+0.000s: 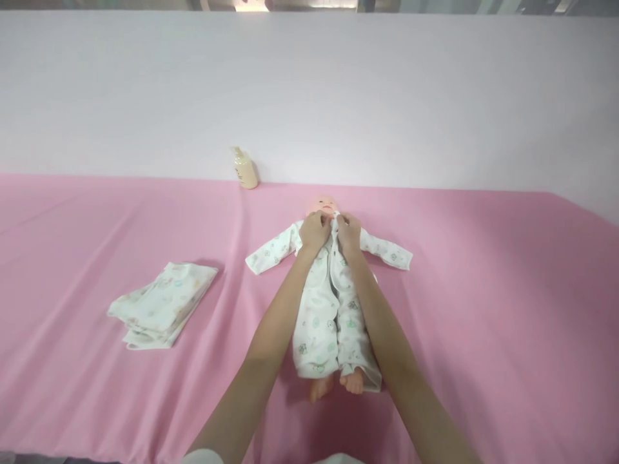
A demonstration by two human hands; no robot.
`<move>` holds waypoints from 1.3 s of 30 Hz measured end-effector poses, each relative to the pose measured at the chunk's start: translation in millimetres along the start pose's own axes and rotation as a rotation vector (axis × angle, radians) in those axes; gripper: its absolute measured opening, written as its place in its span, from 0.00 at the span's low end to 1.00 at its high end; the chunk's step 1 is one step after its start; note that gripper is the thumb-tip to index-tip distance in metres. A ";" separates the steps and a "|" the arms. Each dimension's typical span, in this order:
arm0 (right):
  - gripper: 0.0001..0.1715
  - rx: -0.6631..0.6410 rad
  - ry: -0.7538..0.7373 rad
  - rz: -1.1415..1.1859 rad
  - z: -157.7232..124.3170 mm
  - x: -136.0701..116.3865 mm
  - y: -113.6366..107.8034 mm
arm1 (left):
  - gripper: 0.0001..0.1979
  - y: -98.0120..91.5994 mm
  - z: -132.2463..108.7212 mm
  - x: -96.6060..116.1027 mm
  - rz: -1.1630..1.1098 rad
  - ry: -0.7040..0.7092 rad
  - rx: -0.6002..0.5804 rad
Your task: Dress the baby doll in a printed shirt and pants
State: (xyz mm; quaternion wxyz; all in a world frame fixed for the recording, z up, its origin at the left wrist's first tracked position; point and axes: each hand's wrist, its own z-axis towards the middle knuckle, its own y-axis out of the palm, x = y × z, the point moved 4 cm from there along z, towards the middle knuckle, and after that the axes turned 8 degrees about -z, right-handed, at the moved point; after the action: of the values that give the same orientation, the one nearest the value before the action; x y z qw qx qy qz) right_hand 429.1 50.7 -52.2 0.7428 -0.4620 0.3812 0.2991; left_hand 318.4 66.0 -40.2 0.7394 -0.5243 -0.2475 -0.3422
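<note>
The doll [323, 205] lies on its back near the middle of the bench [483, 290], which is covered by a pink sheet. Its head points away from the person and its bare feet [353, 381] point toward them. It wears a white printed romper [319, 309] with both sleeves spread out flat to the sides.

**Hand positions**
- The left hand [314, 231] is at the romper's neckline, just below the doll's chin. Its grip is clenched on the left front edge of the fabric.
- The right hand [348, 233] is directly beside it, almost touching. Its grip is clenched on the opposite front edge.
- Both forearms run along either side of the doll's body.

**Step in hand**
Judging from the two pinch grips drawn together, the work is at the top closure of the romper, where the two front edges meet at the collar. The front seam runs down the centre of the body to the legs. Whether the fasteners below the collar are closed cannot be determined.

**Requirement for the next move**
The two edges need to be aligned squarely before pressing, with the fabric kept clear of the chin.

**Surroundings**
A stack of folded cloths [162, 304] lies well to the left. A cream bottle [245, 169] stands upright at the far edge of the bench.
</note>
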 end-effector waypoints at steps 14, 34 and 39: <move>0.16 -0.014 0.022 -0.063 -10.0 -5.5 3.5 | 0.13 0.8 -7.6 -14.3 -0.165 -0.049 0.022; 0.05 -0.157 0.025 0.017 -12.0 -7.4 7.4 | 0.14 -0.8 -10.6 -10.0 -0.223 -0.043 0.076; 0.03 -0.165 0.029 0.063 -10.4 -1.6 12.4 | 0.12 -0.4 -9.8 -12.1 -0.216 -0.064 0.093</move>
State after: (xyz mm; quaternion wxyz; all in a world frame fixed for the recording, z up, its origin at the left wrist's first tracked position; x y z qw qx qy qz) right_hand 415.4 46.0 -59.4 0.6871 -0.5135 0.3802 0.3460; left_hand 310.4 59.6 -52.0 0.7135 -0.4704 -0.3417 -0.3910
